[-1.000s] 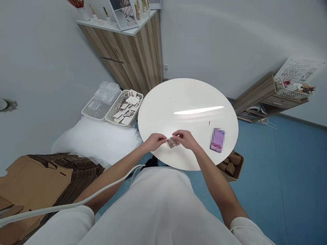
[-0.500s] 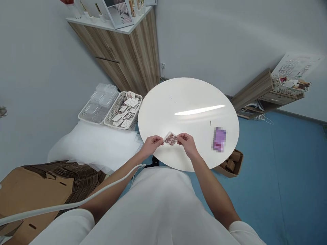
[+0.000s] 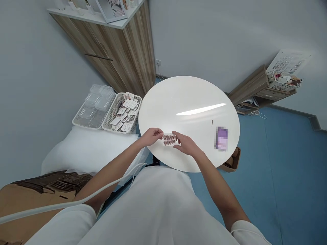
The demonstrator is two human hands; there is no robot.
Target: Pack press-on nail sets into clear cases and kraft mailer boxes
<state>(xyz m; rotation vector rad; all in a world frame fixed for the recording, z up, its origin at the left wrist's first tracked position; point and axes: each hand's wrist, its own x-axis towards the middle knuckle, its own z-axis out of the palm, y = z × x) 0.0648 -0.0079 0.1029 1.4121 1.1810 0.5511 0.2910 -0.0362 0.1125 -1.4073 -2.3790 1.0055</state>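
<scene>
A small card of press-on nails (image 3: pixel 169 140), two rows of brownish-pink nails on white, is held up over the near part of the round white table (image 3: pixel 189 92). My left hand (image 3: pixel 152 136) pinches its left edge between thumb and fingers. On the opposite side, my right hand (image 3: pixel 187 144) grips the card's right edge, the fingers at the upper corner and the thumb lower down. The nails face up toward me, and the card lies nearly level in view.
Left of the table, a white basket (image 3: pixel 104 126) holds many nail cards, beside another basket of clear plastic boxes (image 3: pixel 95 102). White sheets (image 3: pixel 84 146) and flattened cardboard (image 3: pixel 38 204) lie below. A blurred purple item (image 3: pixel 221 139) is on the table's right; a cable (image 3: pixel 76 204) crosses my left arm.
The nail card has turned from a tilted position to nearly straight. My right hand has shifted its hold, its fingers and thumb now spread along the right edge. The view has moved slightly.
</scene>
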